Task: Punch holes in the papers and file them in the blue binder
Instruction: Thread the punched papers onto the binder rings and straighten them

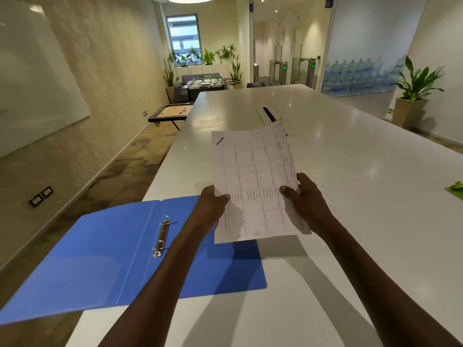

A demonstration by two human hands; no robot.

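White table [338, 171] bears open blue binder [105, 259]; both hands grip papers [253, 186].

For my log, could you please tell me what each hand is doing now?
Left hand: closed on the papers.
Right hand: closed on the papers.

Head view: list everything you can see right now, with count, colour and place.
papers: a few sheets, white with a printed grid, held up above the table
binder: one, blue, lying open at the table's left edge, overhanging it
binder rings: one metal mechanism, on the spine
table: one, white, long
green item: one, at the right edge, unclear what it is
hole punch: none visible
left hand: gripping the papers' left edge
right hand: gripping the right edge
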